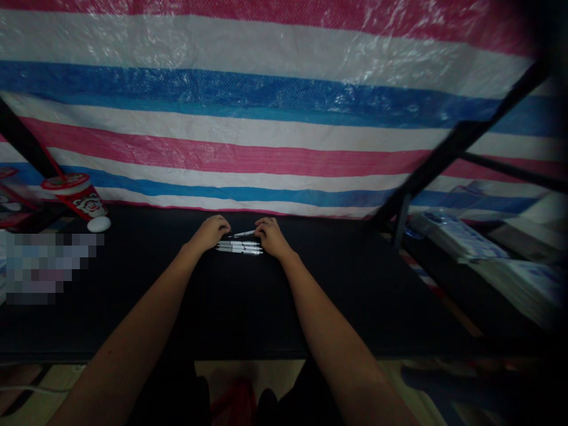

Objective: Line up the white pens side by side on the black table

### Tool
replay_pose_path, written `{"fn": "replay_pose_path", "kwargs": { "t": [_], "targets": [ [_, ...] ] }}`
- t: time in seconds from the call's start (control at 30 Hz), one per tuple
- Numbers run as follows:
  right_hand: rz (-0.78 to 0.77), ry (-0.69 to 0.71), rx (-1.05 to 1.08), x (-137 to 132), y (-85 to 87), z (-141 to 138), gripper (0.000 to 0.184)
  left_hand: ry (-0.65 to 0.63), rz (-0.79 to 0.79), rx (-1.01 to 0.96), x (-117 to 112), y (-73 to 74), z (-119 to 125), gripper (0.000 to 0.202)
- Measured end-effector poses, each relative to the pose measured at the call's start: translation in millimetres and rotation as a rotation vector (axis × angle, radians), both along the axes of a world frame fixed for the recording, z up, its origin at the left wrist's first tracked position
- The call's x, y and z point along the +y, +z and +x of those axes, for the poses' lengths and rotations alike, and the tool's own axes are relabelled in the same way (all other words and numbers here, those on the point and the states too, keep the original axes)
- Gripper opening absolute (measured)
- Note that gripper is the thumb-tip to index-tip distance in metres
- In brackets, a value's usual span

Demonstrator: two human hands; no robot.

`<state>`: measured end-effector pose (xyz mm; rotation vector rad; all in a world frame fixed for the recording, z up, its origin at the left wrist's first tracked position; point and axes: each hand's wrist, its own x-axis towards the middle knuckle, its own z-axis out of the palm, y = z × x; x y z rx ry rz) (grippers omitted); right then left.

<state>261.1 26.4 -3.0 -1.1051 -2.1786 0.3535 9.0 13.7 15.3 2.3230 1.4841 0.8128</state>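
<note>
Both my hands rest on a black table [133,296], close to its far edge. Between them lie several white pens [239,247], side by side in a small row. My left hand [210,232] is curled, its fingers at the left ends of the pens. My right hand [270,235] is also curled and pinches one white pen [244,234], which slants just above the row. Both forearms reach forward from the bottom of the view.
A red, white and blue striped tarp [266,118] hangs behind the table. A red printed cup [75,194] and a white oval object [98,224] stand at the far left. A black metal frame [444,154] and stacked printed packages [465,239] are on the right.
</note>
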Motion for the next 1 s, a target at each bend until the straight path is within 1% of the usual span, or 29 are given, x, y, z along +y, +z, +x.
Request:
{"fn": "replay_pose_path", "kwargs": {
  "t": [0.1, 0.23, 0.33, 0.43, 0.67, 1.0],
  "targets": [
    [0.001, -0.047, 0.048, 2.1, -0.5, 0.7, 0.019, 0.028, 0.000, -0.010, -0.9, -1.7, -3.9, 0.016],
    [-0.054, -0.224, 0.025, 2.6, 0.0, 2.5, 0.019, 0.031, 0.013, -0.005, -2.7, -3.8, -4.3, 0.017],
    [-0.072, -0.284, -0.011, 1.5, 1.2, 3.7, 0.019, 0.017, 0.021, 0.010, -2.8, -4.5, -2.9, 0.017],
    [-0.057, -0.276, -0.032, 0.6, 2.1, 3.8, 0.020, 0.015, 0.010, 0.003, -2.6, -4.2, -2.2, 0.017],
    [-0.008, -0.192, -0.036, 0.5, 2.0, 0.8, 0.021, 0.011, 0.006, -0.028, -2.5, -4.3, -0.8, 0.017],
    [-0.026, -0.197, -0.016, 0.6, 1.3, 0.6, 0.020, 0.018, 0.004, -0.027, -1.7, -5.2, -0.7, 0.017]
  ]
}}
